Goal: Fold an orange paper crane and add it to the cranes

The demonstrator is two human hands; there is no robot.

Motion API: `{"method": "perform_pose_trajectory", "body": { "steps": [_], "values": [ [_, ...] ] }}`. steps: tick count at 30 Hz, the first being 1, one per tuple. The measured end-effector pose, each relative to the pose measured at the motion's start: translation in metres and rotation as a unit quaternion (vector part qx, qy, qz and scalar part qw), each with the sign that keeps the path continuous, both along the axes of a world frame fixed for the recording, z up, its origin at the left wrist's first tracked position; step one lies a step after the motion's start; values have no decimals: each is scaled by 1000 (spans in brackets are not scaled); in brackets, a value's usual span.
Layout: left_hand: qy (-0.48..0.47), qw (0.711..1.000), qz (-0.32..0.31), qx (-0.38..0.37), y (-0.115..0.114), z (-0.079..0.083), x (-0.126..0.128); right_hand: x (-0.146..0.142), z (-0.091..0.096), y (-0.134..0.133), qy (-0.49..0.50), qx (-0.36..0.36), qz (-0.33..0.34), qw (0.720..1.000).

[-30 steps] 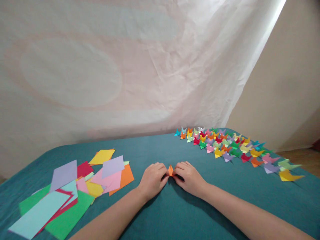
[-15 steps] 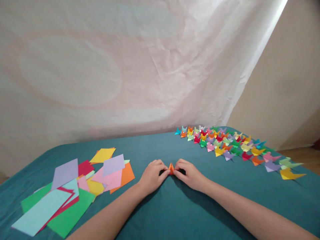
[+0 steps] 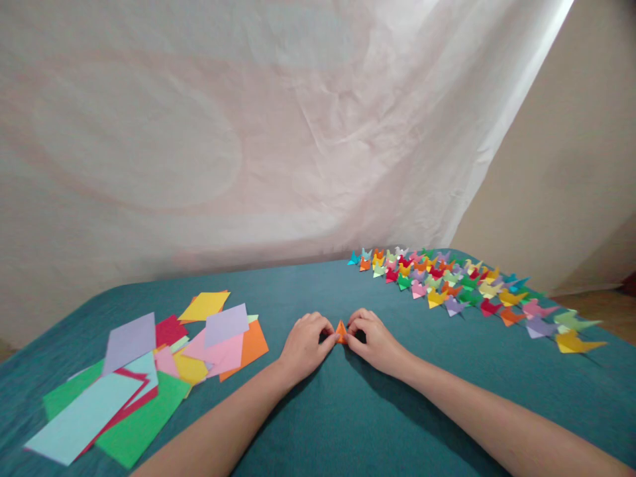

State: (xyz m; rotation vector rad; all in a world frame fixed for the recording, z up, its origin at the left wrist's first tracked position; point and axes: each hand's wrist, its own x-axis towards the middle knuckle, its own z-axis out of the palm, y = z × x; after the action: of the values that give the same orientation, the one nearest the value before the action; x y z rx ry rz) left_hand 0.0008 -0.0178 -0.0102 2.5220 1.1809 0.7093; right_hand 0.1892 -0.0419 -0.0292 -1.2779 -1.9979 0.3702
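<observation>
A small folded orange paper piece [image 3: 340, 330] stands point-up on the teal cloth [image 3: 348, 424] at the middle. My left hand [image 3: 305, 344] pinches its left side with curled fingers. My right hand [image 3: 373, 341] pinches its right side the same way. Both hands rest low on the cloth, and most of the orange piece is hidden between the fingertips.
A loose heap of flat coloured paper sheets [image 3: 149, 371] lies to the left. Rows of several folded paper birds [image 3: 462, 288] run along the right side toward the table edge. A creased white sheet [image 3: 248, 132] hangs behind.
Both hands with the orange piece have shifted slightly up in the picture, and the fingers have closed in a little on the piece. The view has tilted slightly.
</observation>
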Motion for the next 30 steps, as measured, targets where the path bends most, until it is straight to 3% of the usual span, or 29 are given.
{"method": "perform_pose_trajectory", "body": {
  "steps": [7, 12, 19, 30],
  "values": [
    [10, 1000, -8, 23, -2, 0, -1, 0, -1, 0, -13, -12, -9, 1000],
    [12, 995, -80, 54, -5, 3, -2, -1, 1, 0, -19, -9, -7, 1000],
    [110, 980, -132, 99, -14, 7, -7, 1, 1, -1, -15, -2, 2, 1000],
    [153, 961, -148, 177, -16, 7, -5, 0, 0, 0, -18, 1, 3, 1000]
  ]
}}
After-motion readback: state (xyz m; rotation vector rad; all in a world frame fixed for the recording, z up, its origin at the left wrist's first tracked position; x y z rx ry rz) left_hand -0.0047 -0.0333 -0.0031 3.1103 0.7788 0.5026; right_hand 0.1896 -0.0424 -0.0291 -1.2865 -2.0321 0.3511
